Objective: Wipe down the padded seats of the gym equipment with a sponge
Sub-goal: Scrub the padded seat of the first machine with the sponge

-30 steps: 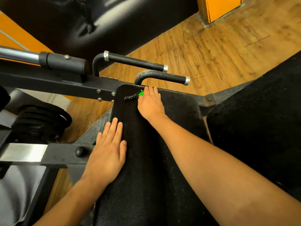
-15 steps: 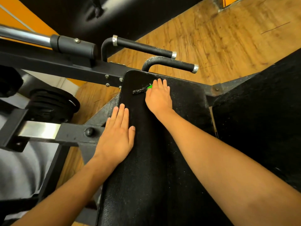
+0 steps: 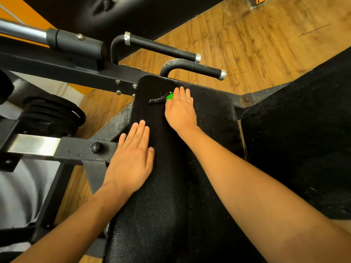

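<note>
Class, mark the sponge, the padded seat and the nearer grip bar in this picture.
sponge (image 3: 169, 97), head view, the green corner that shows.
padded seat (image 3: 210, 114), head view, bare black padding near the far right corner.
grip bar (image 3: 195, 68), head view, middle of the nearer bar's black sleeve.

This is a gym. A black padded seat (image 3: 171, 215) sits on a dark steel frame (image 3: 66, 73), with another black pad (image 3: 303, 139) just beside it. Two bent handles with black grips (image 3: 161, 47) stick out past the seat's far end. A chrome bar (image 3: 20, 32) and stacked weight plates (image 3: 51, 114) lie to the left, above a wood-look floor (image 3: 256, 44) and beside an orange wall (image 3: 28, 18).
</note>
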The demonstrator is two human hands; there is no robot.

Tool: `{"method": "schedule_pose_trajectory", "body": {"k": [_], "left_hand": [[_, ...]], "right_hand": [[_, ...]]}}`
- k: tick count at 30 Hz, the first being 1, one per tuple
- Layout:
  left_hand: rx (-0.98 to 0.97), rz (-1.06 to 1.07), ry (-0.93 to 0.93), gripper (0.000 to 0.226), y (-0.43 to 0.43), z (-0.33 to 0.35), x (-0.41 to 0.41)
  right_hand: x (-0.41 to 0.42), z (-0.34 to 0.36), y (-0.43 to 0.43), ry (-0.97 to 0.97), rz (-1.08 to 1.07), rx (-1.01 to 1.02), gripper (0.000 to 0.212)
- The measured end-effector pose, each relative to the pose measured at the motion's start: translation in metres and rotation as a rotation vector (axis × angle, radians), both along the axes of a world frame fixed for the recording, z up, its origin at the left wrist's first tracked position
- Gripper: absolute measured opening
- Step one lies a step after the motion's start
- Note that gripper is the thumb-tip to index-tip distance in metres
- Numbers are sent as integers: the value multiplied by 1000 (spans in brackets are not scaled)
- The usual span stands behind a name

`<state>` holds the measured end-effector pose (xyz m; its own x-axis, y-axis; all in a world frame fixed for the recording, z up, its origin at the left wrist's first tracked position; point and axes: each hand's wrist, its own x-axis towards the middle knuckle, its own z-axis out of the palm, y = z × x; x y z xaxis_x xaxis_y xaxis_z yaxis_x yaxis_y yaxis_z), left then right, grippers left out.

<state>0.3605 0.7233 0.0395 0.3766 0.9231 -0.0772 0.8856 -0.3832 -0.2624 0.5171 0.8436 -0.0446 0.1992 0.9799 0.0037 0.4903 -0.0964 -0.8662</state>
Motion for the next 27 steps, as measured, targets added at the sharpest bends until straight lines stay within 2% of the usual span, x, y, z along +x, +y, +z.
{"method": "schedule_pose_trajectory", "body": {"k": [13, 20, 27], "left_hand": [[9, 17, 6, 71, -1, 3, 5], [16, 17, 27, 74, -1, 1, 3], [-9, 43, 42, 73, -1, 2, 2]], "right_hand": [[-14, -4, -61, 1, -21, 6, 59], [-7, 2, -28, -20, -14, -21, 57], [8, 8, 45, -25, -5, -14, 54]]}}
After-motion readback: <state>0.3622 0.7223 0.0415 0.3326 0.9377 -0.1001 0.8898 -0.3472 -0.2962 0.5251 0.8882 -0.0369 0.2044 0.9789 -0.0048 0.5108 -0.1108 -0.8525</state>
